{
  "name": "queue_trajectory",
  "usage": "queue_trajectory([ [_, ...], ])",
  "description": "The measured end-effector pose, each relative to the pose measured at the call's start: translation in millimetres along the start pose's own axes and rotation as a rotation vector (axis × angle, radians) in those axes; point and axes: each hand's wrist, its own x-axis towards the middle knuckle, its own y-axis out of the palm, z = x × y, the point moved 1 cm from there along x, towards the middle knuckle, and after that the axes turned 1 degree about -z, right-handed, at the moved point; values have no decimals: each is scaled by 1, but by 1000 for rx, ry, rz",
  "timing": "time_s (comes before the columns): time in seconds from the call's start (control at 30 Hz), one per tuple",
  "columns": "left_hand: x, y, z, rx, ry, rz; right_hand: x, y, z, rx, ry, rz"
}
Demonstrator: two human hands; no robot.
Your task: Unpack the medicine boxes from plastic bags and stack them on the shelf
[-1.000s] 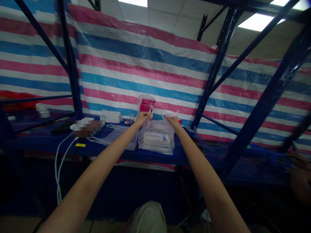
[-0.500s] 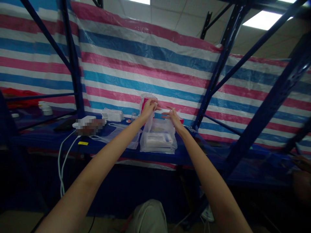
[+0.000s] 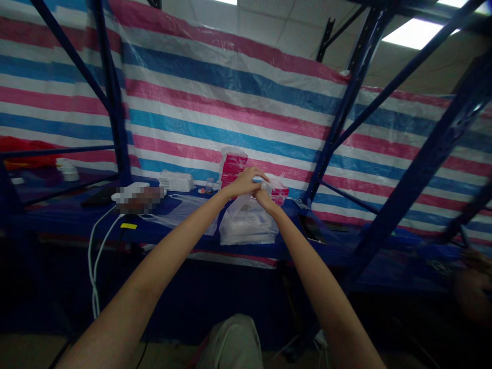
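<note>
A translucent white plastic bag point(image 3: 249, 228) stands on the blue shelf, with pale packs showing faintly through its lower part. Its top is gathered up where my two hands meet. My right hand point(image 3: 263, 197) is closed around the gathered handles. Over it curls my left hand point(image 3: 246, 182), its fingers bent and pinching the same plastic; the fingertips are partly hidden. Just behind my hands are a pink-red pack in clear wrap point(image 3: 232, 168) and a lower pink-and-white pack point(image 3: 280, 191).
Left of the bag lies another flat plastic bag point(image 3: 184, 212), near a white stack of packs point(image 3: 176, 181) and a small clear jar point(image 3: 209, 185). A white device with cables point(image 3: 132, 190) is farther left. A dark phone point(image 3: 311, 228) lies right. Blue posts point(image 3: 332, 133) flank the shelf.
My hands came together from apart, the left moving right and down, the right moving left and down. The bag's open mouth has closed into a gathered top.
</note>
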Motion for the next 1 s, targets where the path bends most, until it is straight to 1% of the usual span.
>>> queue_trajectory([
  [0.03, -8, 2, 4, -26, -4, -78, -1, 2, -2, -16, -6, -3],
  [0.07, -17, 5, 10, -64, -42, -155, -2, 2, -3, -26, -9, -5],
  [0.1, -27, 9, 18, -114, -105, -209, -3, 2, -5, -34, -10, -10],
  [0.13, -36, 13, 25, -162, -179, -220, -4, 1, -5, -44, -8, -20],
  [0.17, -44, 17, 33, -201, -248, -187, -4, -1, -5, -52, -4, -33],
  [0.23, -56, 22, 45, -259, -347, -50, -6, -6, -3, -50, 1, -49],
  [0.27, -60, 22, 48, -291, -372, -6, -7, -8, -1, -38, -2, -35],
  [0.3, -61, 21, 51, -333, -382, 7, -9, -10, 1, -22, -7, -5],
  [0.4, -57, 14, 51, -505, -376, -77, -20, -12, 7, 20, -22, 95],
  [0.5, -52, 14, 48, -628, -416, -132, -31, -14, 8, 50, -60, 78],
  [0.57, -52, 16, 46, -715, -453, -146, -36, -14, 8, 79, -79, 71],
  [0.63, -53, 18, 45, -794, -485, -100, -37, -16, 8, 58, -101, 111],
  [0.7, -55, 17, 46, -817, -522, -6, -38, -19, 10, -57, -156, 147],
  [0.73, -55, 17, 48, -812, -542, 37, -38, -21, 12, -160, -207, 155],
  [0.8, -54, 14, 52, -801, -573, 89, -39, -26, 16, -433, -350, 170],
  [0.87, -51, 12, 56, -816, -608, 78, -43, -29, 20, -732, -494, 176],
  [0.9, -50, 12, 57, -833, -632, 59, -45, -30, 21, -862, -542, 172],
  [1.0, -47, 13, 58, -914, -720, 28, -49, -29, 19, -1109, -589, 102],
])
